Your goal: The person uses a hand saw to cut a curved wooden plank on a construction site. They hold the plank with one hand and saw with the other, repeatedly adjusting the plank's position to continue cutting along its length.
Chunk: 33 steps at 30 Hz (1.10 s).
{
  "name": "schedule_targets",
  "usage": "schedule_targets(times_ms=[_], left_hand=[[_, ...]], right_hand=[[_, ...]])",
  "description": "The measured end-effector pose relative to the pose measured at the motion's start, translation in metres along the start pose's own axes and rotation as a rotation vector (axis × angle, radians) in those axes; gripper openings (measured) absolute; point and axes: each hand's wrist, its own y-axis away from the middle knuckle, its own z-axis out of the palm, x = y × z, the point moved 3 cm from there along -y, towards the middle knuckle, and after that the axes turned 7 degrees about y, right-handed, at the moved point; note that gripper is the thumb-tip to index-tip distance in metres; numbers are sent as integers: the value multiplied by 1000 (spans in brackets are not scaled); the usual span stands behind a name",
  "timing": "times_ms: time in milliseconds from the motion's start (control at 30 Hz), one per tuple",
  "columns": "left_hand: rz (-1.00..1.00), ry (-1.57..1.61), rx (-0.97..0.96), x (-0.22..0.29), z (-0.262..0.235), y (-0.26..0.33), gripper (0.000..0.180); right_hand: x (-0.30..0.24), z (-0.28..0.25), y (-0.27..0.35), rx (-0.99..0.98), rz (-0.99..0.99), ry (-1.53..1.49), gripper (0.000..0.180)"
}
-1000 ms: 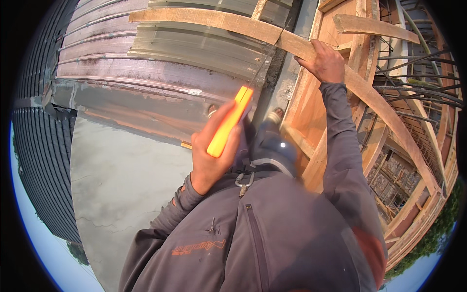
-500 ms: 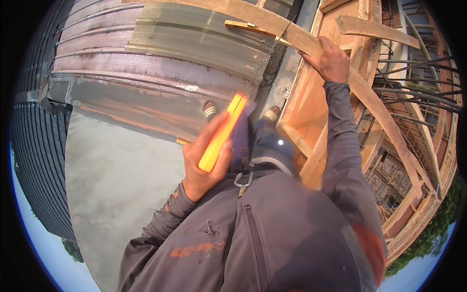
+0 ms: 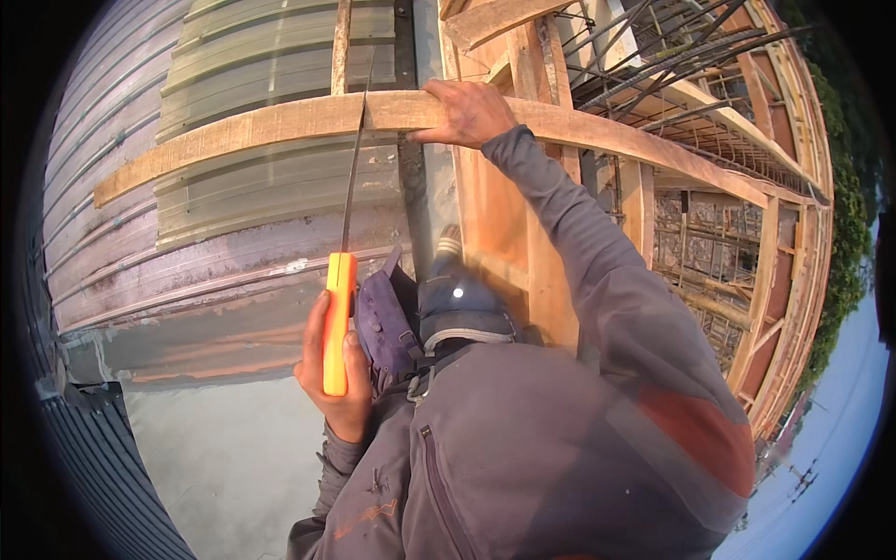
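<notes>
My left hand is closed around the orange-yellow handle of a handsaw. The saw's thin blade points away from me and crosses a long wooden plank; whether its teeth bite into the wood I cannot tell. To the right of the blade, my right hand is closed over the plank, fingers around its far and near edges. The plank runs crosswise, from above the metal roofing at the left to the timber formwork at the right.
Corrugated roof sheets spread at the left, with a batten beyond the plank. Right of me stand plywood formwork and bundled steel bars. A purple pouch hangs at my waist. A grey concrete surface lies near left.
My view has turned, and the plank now lies more level across it. The handsaw has come from a slant in front of me to nearly straight ahead, its blade across the plank.
</notes>
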Motion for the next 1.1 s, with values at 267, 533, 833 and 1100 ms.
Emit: schedule_targets(times_ms=[267,533,833,1100], left_hand=[[-37,71,-10,-14,20,1,54],[-93,-12,7,-13,-5,46,57],[13,-85,59,17,12,41,54],[89,-178,85,63,29,32,54]], right_hand=[[15,19,5,26,70,-21,71],[-9,-1,23,-19,-61,-117,77],[-13,-40,-41,81,-297,-293,58],[-76,22,-142,-367,-408,-565,63]])
